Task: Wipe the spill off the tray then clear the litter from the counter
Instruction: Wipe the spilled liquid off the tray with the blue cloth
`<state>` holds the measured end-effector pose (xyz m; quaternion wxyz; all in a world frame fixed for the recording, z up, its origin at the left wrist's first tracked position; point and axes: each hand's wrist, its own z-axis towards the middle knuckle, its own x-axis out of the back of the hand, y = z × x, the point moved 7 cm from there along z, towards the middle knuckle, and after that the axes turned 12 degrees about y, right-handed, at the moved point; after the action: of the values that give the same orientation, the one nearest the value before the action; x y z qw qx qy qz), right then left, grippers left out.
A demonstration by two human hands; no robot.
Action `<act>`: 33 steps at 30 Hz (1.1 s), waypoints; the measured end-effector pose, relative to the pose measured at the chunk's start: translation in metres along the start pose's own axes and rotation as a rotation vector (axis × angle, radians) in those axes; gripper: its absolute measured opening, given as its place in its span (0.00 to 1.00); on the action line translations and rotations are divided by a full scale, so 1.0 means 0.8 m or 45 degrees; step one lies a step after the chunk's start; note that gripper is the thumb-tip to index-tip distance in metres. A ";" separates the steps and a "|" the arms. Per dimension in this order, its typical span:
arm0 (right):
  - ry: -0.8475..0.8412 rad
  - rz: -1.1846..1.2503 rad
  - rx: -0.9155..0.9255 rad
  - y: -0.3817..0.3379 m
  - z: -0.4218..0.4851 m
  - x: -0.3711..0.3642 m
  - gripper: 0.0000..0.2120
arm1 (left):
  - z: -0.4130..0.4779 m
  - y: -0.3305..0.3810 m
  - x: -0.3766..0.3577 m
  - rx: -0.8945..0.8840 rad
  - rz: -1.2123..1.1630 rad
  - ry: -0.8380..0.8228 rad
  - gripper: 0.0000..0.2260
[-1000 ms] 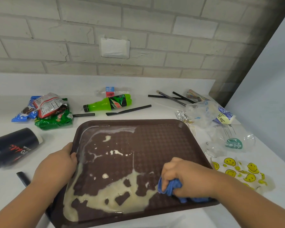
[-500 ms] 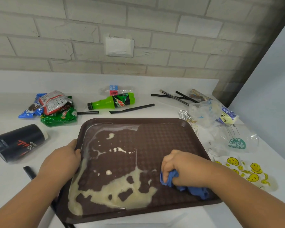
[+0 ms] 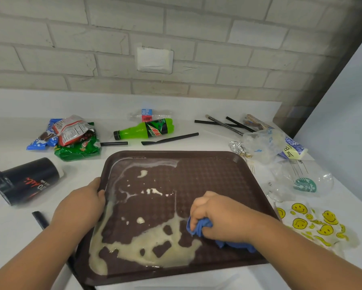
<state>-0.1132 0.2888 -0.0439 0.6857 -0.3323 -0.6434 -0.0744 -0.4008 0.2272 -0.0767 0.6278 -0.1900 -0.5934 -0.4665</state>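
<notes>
Brown textured plastic tray (image 3: 176, 154) lies flat on the white desk (image 3: 12, 227), near the front edge.

Pale cream liquid spill (image 3: 155, 243) covers the tray's left and near part: a broad pool along the near side, a streak up the left wall, and scattered drops toward the middle. The right half of the tray looks dry.

Left hand (image 3: 79, 208): grips the tray's left rim, fingers curled over the edge.

Right hand (image 3: 222, 218): fingers closed round a bunched blue cloth (image 3: 199, 227), which is pressed to the tray floor at the right edge of the pool. Part of the cloth trails out under the wrist.

Litter on the desk, all off the tray:
- Left: black cup (image 3: 25, 181) on its side; a heap of crumpled snack wrappers (image 3: 73, 137), blue, red-white and green.
- Behind the tray: green plastic soda bottle (image 3: 146, 129) on its side; black plastic utensil (image 3: 169, 138) just in front of it.
- Back right: several black straws (image 3: 222, 123), crossed.
- Right: crumpled foil (image 3: 237, 147); clear plastic cup with a green logo (image 3: 303, 183) on its side; white wrapper printed with yellow smiley faces (image 3: 314, 225) beside the tray's right rim.
</notes>
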 end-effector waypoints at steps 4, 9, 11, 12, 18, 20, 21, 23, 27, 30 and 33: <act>0.109 -0.018 -0.135 0.038 0.012 0.019 0.12 | -0.001 0.000 0.000 -0.012 -0.003 -0.006 0.14; 0.037 0.015 -0.036 0.012 0.015 0.004 0.13 | -0.001 0.001 0.000 -0.013 -0.015 0.015 0.15; 0.000 0.036 -0.028 0.013 0.017 0.003 0.13 | -0.001 0.001 0.000 -0.020 -0.016 0.006 0.14; 0.025 0.030 -0.071 0.023 0.022 0.008 0.12 | -0.001 0.002 0.000 -0.025 -0.016 0.001 0.14; 0.063 -0.026 -0.030 0.013 0.034 0.006 0.12 | -0.003 0.004 0.003 -0.020 -0.038 0.014 0.14; 0.001 0.019 0.006 0.003 0.031 -0.001 0.13 | -0.003 0.004 0.004 -0.015 -0.035 0.019 0.14; -0.003 0.027 -0.017 0.010 0.034 0.002 0.12 | -0.003 0.003 0.004 -0.012 -0.031 0.021 0.14; 0.051 0.026 -0.112 0.030 0.041 0.014 0.10 | -0.003 0.002 0.004 -0.003 -0.023 0.019 0.14; 0.059 -0.052 -0.046 0.017 0.042 0.010 0.11 | -0.003 0.003 0.004 0.000 -0.015 0.013 0.14; -0.024 0.005 0.065 -0.010 0.034 -0.004 0.13 | -0.004 0.003 0.005 -0.007 -0.024 0.023 0.13; 0.050 0.011 -0.056 0.025 0.043 0.011 0.11 | -0.003 0.002 0.006 0.000 -0.027 0.034 0.13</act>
<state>-0.1300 0.3261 -0.0444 0.6909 -0.3485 -0.6267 -0.0922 -0.3987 0.2246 -0.0725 0.6306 -0.1772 -0.5871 -0.4756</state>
